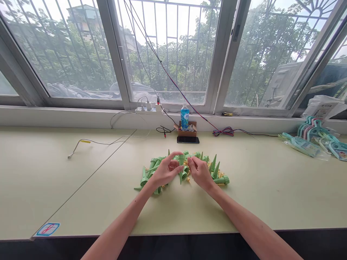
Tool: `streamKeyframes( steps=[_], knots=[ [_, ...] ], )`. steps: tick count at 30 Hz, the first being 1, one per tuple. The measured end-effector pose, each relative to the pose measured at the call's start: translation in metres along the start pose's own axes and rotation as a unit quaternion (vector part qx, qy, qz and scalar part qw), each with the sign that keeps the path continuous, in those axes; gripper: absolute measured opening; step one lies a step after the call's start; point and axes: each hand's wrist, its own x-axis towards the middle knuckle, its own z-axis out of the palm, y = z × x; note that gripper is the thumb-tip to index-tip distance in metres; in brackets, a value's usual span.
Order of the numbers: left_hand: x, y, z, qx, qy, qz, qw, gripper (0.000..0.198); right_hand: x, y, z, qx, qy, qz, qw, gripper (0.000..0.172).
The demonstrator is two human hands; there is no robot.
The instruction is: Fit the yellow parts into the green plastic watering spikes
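Note:
Between the thumb and fingers of my left hand is a green plastic spike, its wide ribbed end up and its point down. Just to the right, my right hand is closed in a pinch; whatever lies in its fingertips is too small to make out. The two hands are close together but apart. Around and beneath them lies a heap of similar green spikes, some standing point up, others on their sides. Small yellow pieces are scattered among them, partly hidden by my hands.
Behind the heap lie a black phone and a small cardboard box with a blue bottle. Cables run along the back of the pale table. Several bagged hangers sit at far right, near the window sill.

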Motion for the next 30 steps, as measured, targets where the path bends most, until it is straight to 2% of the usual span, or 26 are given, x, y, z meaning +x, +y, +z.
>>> streamKeyframes(
  steps=[17, 25, 30],
  knots=[
    [-0.0004, -0.0018, -0.0012, 0.012, -0.005, 0.008, 1.000, 0.050, 0.0009, -0.0002, 0.0021, 0.019, -0.002, 0.027, 0.999, 0.050],
    [0.0004, 0.0007, -0.0011, -0.014, 0.003, -0.004, 1.000, 0.052, -0.0007, -0.0018, 0.0002, 0.041, -0.007, 0.006, 0.999, 0.038],
    [0.0002, -0.0012, -0.0016, -0.007, 0.003, -0.001, 1.000, 0.053, -0.0010, -0.0007, 0.0004, 0.047, -0.019, 0.013, 0.999, 0.038]
  ],
)
